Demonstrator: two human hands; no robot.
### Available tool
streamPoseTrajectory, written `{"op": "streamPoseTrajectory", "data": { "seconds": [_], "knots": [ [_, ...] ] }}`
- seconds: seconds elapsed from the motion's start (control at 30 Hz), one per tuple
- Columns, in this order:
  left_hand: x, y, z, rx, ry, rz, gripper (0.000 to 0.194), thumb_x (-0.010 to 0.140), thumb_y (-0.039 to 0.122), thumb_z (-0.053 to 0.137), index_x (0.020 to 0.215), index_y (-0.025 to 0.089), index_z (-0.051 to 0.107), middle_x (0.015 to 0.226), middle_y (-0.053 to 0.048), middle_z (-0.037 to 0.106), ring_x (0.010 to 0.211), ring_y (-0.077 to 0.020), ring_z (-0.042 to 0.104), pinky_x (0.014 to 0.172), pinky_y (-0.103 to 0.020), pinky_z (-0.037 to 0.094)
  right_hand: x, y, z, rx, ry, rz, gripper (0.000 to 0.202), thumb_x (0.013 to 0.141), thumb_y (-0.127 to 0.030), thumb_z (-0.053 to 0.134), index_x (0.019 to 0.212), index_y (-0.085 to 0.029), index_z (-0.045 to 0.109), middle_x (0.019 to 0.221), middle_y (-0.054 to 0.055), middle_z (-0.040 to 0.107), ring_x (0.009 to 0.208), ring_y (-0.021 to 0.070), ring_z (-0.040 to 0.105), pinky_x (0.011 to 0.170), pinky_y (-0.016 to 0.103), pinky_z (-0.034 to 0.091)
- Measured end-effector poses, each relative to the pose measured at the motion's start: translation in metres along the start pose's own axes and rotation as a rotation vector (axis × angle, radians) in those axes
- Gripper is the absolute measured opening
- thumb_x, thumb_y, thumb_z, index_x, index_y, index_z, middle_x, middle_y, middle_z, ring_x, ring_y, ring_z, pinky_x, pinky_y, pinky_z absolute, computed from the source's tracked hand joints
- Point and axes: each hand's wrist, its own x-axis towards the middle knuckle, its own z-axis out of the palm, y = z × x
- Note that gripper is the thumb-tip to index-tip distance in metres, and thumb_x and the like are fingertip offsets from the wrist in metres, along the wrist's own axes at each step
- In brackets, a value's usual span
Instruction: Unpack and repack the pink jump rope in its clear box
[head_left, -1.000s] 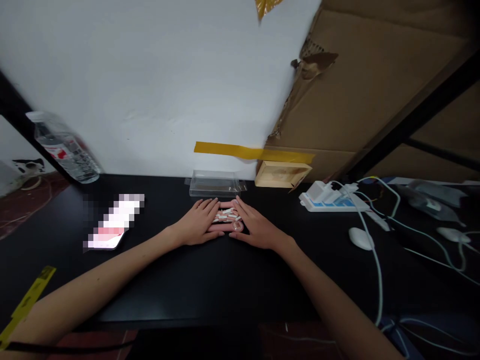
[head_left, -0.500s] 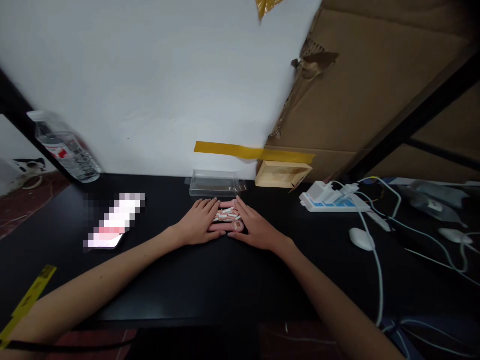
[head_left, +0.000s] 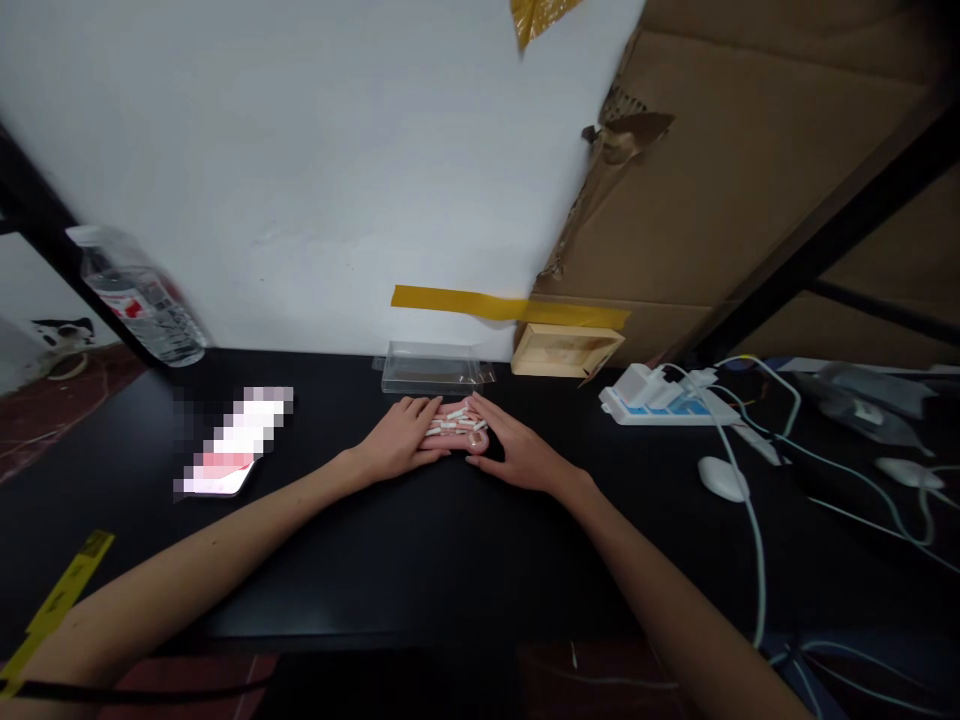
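On the black table, a pink object [head_left: 451, 441] lies between my two hands, with several small white-and-pink pieces [head_left: 454, 424] gathered in its middle. My left hand [head_left: 400, 437] grips its left end, fingers over the top edge and thumb along the near edge. At the right end, my right hand [head_left: 512, 443] curves around the object, its fingertips at the far corner and its thumb near the round clear part. The hands partly cover both ends. Just behind stands a clear plastic tray [head_left: 431, 370].
A shallow wooden box [head_left: 566, 350] leans at the back. To the right are a power strip [head_left: 667, 398] with plugs, cables and a white mouse [head_left: 721, 478]. On the left are a lit phone [head_left: 240, 440] and a water bottle [head_left: 146, 305].
The pink object's near edge has moved closer to its far edge, and the pieces between have shifted. My right hand's thumb has moved slightly away from my left thumb.
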Motion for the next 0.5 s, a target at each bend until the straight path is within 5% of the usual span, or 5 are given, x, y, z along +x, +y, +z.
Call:
{"op": "streamPoseTrajectory", "data": {
  "seconds": [0.13,0.27,0.4,0.5],
  "knots": [
    [0.001,-0.003,-0.001,-0.078,0.053,-0.052,0.088,0.085,0.05,0.064,0.151,0.008,0.024,0.139,-0.022,0.051,0.115,-0.0361,0.054,0.098,-0.05,0.044,0.0,0.0,-0.004,0.027,0.046,0.005,0.087,0.09,-0.046,0.062,0.159,-0.02,0.016,0.164,0.015,0.023,0.15,0.0295,0.024,0.121,0.052,0.025],
    [0.002,-0.002,-0.006,-0.258,0.125,-0.126,0.081,0.078,0.038,0.066,0.146,0.009,0.035,0.139,-0.021,0.052,0.123,-0.0371,0.051,0.103,-0.054,0.042,-0.001,0.005,-0.008,0.198,0.135,0.074,0.083,0.094,-0.054,0.055,0.159,-0.025,0.013,0.164,0.014,0.023,0.148,0.0301,0.029,0.119,0.055,0.026],
    [0.008,0.013,-0.021,-0.797,0.232,-0.359,0.057,0.077,0.04,0.067,0.126,0.012,0.056,0.12,-0.015,0.065,0.108,-0.0306,0.063,0.097,-0.049,0.048,0.003,0.01,-0.006,0.462,0.221,0.111,0.077,0.095,-0.064,0.044,0.158,-0.028,0.016,0.162,0.014,0.027,0.144,0.0291,0.037,0.117,0.055,0.029],
    [0.011,0.029,-0.035,-1.396,0.019,-0.531,0.049,0.079,0.04,0.067,0.119,0.012,0.06,0.116,-0.016,0.067,0.105,-0.0305,0.066,0.093,-0.049,0.052,0.01,0.01,-0.001,0.676,0.247,0.131,0.075,0.095,-0.068,0.038,0.155,-0.026,0.024,0.155,0.016,0.039,0.139,0.0283,0.045,0.115,0.053,0.031]
  ]
}}
